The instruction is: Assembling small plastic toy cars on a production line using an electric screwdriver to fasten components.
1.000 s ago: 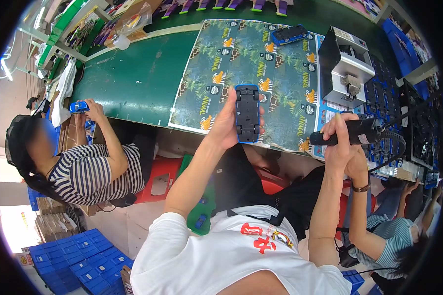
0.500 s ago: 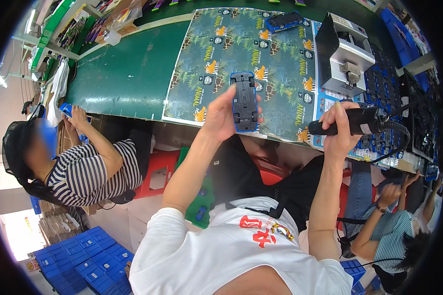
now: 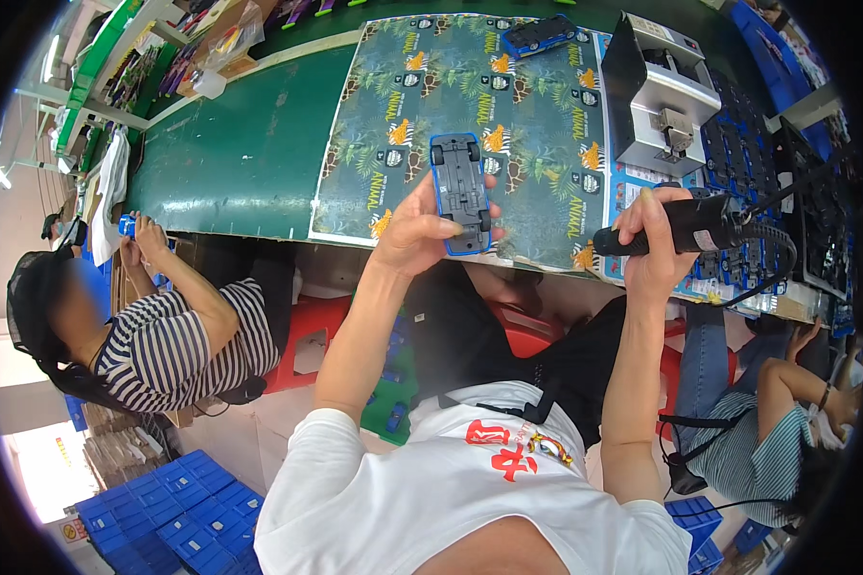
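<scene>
My left hand (image 3: 419, 226) grips a blue toy car (image 3: 461, 192) with its black underside turned up, the thumb lying across its lower end. The car is held above the near edge of a patterned animal-print sheet (image 3: 360, 182). To the right, my right hand (image 3: 655, 235) is wrapped round a black, cylindrical handheld tool (image 3: 686, 226) with a ribbed cable at its right end. Its narrower tip points left toward the car, with a gap between them. I cannot make out the tool's exact kind.
A silver-grey bench machine (image 3: 657, 105) stands beyond my right hand. Rows of blue-black toy cars (image 3: 735, 153) lie right of it. Another upturned car (image 3: 539, 35) rests at the sheet's far edge. A co-worker in stripes (image 3: 177, 321) sits left; blue crates (image 3: 187, 513) are stacked lower left.
The toy car has shifted slightly left and tilted the other way, and my left thumb has moved down to its lower end. My right hand, with the tool, has moved slightly left.
</scene>
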Motion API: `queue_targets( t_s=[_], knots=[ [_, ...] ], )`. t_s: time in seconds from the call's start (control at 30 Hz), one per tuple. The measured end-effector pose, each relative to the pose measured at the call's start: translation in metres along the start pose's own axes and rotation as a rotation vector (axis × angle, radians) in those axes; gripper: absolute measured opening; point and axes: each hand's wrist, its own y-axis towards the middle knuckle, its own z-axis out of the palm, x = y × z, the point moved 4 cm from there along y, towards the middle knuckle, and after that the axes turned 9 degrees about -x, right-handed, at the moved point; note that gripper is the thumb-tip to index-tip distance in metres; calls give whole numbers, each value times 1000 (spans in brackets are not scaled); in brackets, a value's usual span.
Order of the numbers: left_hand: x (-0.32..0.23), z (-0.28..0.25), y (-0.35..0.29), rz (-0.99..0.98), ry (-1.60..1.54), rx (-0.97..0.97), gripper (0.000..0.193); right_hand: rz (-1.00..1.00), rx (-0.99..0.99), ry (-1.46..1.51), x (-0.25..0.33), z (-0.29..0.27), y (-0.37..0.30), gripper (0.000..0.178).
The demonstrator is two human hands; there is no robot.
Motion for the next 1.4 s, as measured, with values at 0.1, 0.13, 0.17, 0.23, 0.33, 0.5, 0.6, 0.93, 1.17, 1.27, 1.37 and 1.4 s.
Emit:
queue_targets(
  t_s=[0.1, 0.13, 0.17, 0.23, 0.33, 0.5, 0.6, 0.93, 1.17, 1.27, 1.37, 1.4],
  knots=[
    [1, -2, 2, 0, -29, 12, 82, 2, -6, -6, 0, 0, 0, 11],
    [0, -1, 2, -2, -43, 31, 81, 3, -7, -6, 0, 0, 0, 11],
    [0, -1, 2, -4, -57, 50, 80, 4, -31, 22, -1, -1, 1, 14],
    [-1, -1, 3, 8, -52, 54, 79, 7, -54, 51, -2, -1, 2, 17],
    [-2, 0, 3, 2, -82, 39, 80, 10, -57, 56, -1, 0, 1, 18],
    [-1, 0, 1, 54, -30, 69, 88, 14, -54, 55, -1, 0, 1, 18],
    [-1, 2, 0, 94, 55, 81, 92, 3, -5, 0, -1, -1, 0, 9],
    [3, 0, 1, 34, 21, 81, 80, 4, -3, 6, -2, -2, 0, 11],
    [2, -1, 4, 23, -111, 160, 72, 2, -27, 39, -2, -2, 2, 14],
    [2, -1, 3, 20, -112, 158, 69, 9, -56, 61, -2, -2, 2, 18],
    [1, -1, 3, 16, -81, 147, 68, 11, -29, 41, -3, -4, 1, 14],
    [1, -1, 3, 18, -80, 147, 68, 11, -1, 16, -3, -4, 0, 10]
  ],
)
